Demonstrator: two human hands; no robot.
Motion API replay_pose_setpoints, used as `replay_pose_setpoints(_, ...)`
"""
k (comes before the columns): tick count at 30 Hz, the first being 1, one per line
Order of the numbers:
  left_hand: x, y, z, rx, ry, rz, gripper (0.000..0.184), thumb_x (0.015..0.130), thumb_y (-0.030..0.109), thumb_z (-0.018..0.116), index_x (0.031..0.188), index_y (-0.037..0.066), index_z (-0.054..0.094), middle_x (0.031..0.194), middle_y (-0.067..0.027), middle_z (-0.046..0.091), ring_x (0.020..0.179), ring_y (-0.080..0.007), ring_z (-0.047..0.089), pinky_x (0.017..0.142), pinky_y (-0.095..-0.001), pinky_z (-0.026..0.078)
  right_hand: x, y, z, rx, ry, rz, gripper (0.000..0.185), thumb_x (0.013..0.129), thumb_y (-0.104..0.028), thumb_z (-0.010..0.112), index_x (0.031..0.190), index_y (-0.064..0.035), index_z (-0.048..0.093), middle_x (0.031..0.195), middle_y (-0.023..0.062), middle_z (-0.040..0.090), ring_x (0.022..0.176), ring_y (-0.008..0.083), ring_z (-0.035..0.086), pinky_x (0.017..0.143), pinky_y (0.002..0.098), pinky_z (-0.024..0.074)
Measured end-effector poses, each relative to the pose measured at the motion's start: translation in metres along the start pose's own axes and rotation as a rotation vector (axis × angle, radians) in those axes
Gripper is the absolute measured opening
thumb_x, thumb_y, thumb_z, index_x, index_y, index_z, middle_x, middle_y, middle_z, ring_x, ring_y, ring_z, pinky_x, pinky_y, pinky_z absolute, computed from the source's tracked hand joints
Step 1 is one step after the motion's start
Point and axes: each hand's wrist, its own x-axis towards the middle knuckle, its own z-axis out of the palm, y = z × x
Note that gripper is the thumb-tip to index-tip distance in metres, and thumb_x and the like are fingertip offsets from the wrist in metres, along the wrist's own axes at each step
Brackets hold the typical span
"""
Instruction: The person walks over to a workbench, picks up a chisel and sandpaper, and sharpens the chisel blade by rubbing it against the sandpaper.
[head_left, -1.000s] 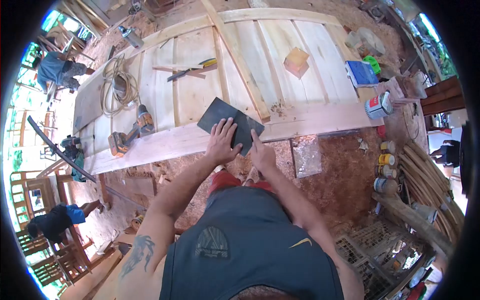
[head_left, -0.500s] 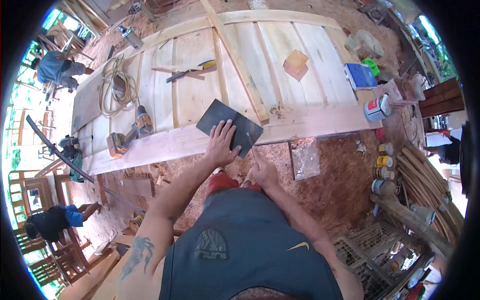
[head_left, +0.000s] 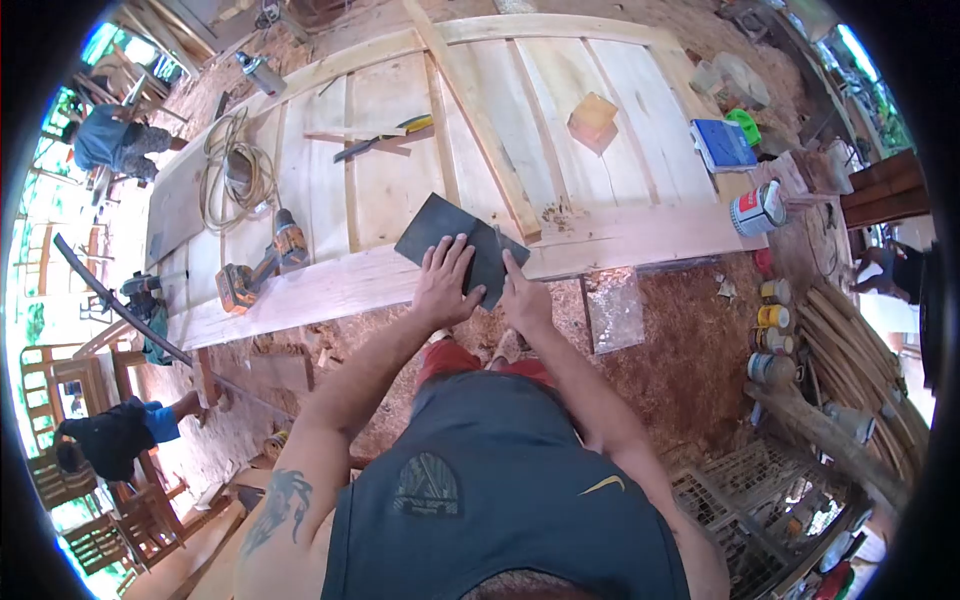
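Note:
A dark rectangular sheet (head_left: 432,222) lies at the near edge of the wooden panel (head_left: 390,190), its lower corner jutting past the board. My left hand (head_left: 442,285) rests flat on it, fingers stretched forward and thumb spread to the side. At the sheet's right part is my right hand (head_left: 527,300), closed with the index finger extended along a thin, pointed tool (head_left: 499,238). That tool's tip meets the sheet's upper right area; its exact kind is too small to tell. A long wooden strip (head_left: 470,115) lies slantwise across the panel, ending just beyond the sheet.
On the panel are a cordless drill (head_left: 262,268), a coiled cord (head_left: 238,175), a yellow-handled tool (head_left: 385,138), an orange block (head_left: 593,122), a blue box (head_left: 722,146) and a paint can (head_left: 757,209). Two people (head_left: 110,138) work at left. Several small cans (head_left: 773,317) stand right.
My right hand has moved forward, from below the sheet's lower edge onto its right part, carrying the thin tool. My left hand and the sheet stay almost in place.

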Motion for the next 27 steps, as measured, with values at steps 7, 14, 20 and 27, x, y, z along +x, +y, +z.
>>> replay_pose_setpoints(7,-0.001,0.0,-0.001,0.006,0.002,-0.006,0.084,0.088,0.041,0.076,0.155,0.002,0.045,0.169,-0.0194,0.034,0.158,-0.0416,0.027,0.129,-0.058,0.019,-0.047,0.01,0.0,0.101,0.036,-0.096,0.055,0.101,-0.023,0.059,0.156,-0.0203,0.054,0.067,0.0242,0.067,0.062,0.0452,0.068,0.058,0.057,0.0537)
replay_pose_setpoints(14,0.005,0.001,-0.002,-0.02,0.025,0.027,0.085,0.084,0.041,0.077,0.154,0.003,0.047,0.167,-0.0209,0.038,0.155,-0.044,0.03,0.127,-0.058,0.023,-0.031,-0.01,-0.013,-0.07,-0.019,-0.117,0.047,0.099,-0.025,0.059,0.144,-0.0124,0.059,0.083,0.0229,0.07,0.077,0.0423,0.07,0.07,0.0555,0.0557)
replay_pose_setpoints(20,0.0,-0.001,0.003,-0.001,0.011,0.067,0.083,0.085,0.036,0.076,0.153,-0.001,0.046,0.165,-0.0254,0.038,0.154,-0.0478,0.031,0.127,-0.0601,0.021,-0.016,0.002,0.002,0.08,-0.093,0.037,0.066,0.1,-0.03,0.057,0.164,-0.0203,0.041,0.076,0.0188,0.071,0.064,0.04,0.069,0.063,0.0517,0.0565)
replay_pose_setpoints(27,0.001,0.001,0.0,0.012,-0.032,0.06,0.087,0.086,0.042,0.076,0.154,-0.002,0.044,0.165,-0.0269,0.036,0.154,-0.0485,0.029,0.126,-0.0629,0.019,-0.051,0.017,0.031,0.284,0.03,-0.063,0.065,0.1,-0.028,0.057,0.163,-0.0209,0.043,0.073,0.0229,0.069,0.062,0.0423,0.068,0.057,0.0555,0.0538)
